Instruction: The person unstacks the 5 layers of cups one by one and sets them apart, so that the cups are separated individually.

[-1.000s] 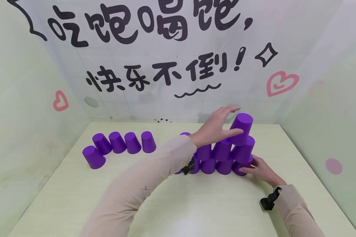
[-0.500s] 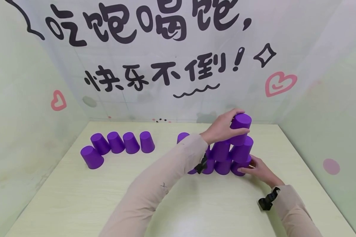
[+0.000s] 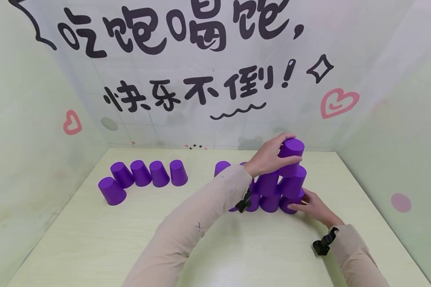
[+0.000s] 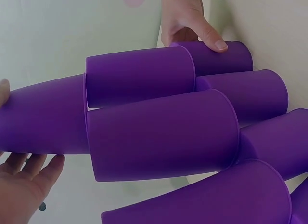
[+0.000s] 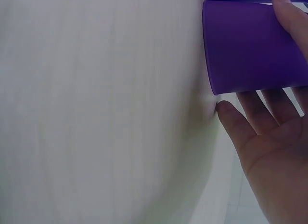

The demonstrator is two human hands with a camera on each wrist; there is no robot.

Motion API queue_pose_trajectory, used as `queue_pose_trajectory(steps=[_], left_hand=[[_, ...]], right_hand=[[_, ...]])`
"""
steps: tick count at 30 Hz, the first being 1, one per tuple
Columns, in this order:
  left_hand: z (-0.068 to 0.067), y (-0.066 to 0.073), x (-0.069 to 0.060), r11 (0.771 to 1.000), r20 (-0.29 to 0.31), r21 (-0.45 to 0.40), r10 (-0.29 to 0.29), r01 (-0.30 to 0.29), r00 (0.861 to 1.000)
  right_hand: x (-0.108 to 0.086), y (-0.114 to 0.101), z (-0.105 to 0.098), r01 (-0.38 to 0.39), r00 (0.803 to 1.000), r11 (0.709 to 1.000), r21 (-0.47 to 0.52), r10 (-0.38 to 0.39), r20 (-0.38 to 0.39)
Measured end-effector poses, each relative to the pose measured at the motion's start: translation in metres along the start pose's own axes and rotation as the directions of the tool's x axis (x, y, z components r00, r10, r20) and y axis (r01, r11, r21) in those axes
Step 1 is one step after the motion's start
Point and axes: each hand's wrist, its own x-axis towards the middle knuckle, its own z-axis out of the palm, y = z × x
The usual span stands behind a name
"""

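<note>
Purple cups stand upside down in a stacked pyramid at the right of the table. My left hand grips the top cup, thumb on the near side and fingers round the far side. That top cup rests across two second-row cups in the left wrist view. Low at the right end, my right hand holds the bottom-row end cup between thumb and fingers. The right wrist view shows this end cup on the table. My left forearm hides part of the pyramid's left side.
Several more upside-down purple cups stand at the left, including a near one and one nearer the middle. Another cup shows behind my left sleeve. A printed wall closes the back of the table.
My left hand has moved right and closed round the top cup, having been spread beside it. My right hand stays at the end cup.
</note>
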Motion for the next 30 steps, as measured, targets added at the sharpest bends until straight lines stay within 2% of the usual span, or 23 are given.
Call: queue_pose_trajectory(steps=[5,11,14,23,27,30], left_hand=[[-0.005,0.003,-0.001,0.999,-0.016,-0.017,0.033,-0.033,0.999],[-0.024,0.014,-0.006,0.994,-0.040,-0.032,0.102,-0.103,0.994],[-0.033,0.013,-0.012,0.991,-0.054,-0.033,0.130,-0.131,0.990],[-0.057,-0.010,-0.042,0.993,-0.120,-0.010,0.117,-0.119,0.986],[-0.073,-0.026,-0.057,0.993,-0.195,-0.009,0.114,-0.118,0.974],[-0.091,-0.036,-0.069,0.995,-0.255,-0.005,0.091,-0.095,0.963]], right_hand=[[0.001,0.002,0.002,0.000,1.000,1.000,-0.002,0.000,-0.003],[0.001,0.003,0.002,0.007,1.000,1.000,-0.017,-0.008,-0.014],[0.001,0.003,0.002,0.005,1.000,1.000,-0.029,-0.006,-0.024],[0.001,0.005,0.000,-0.013,0.999,0.999,-0.048,0.011,-0.032],[0.001,0.007,0.000,-0.015,0.999,0.998,-0.054,0.013,-0.034],[0.002,0.006,0.002,-0.012,0.999,0.999,-0.052,0.011,-0.035]])
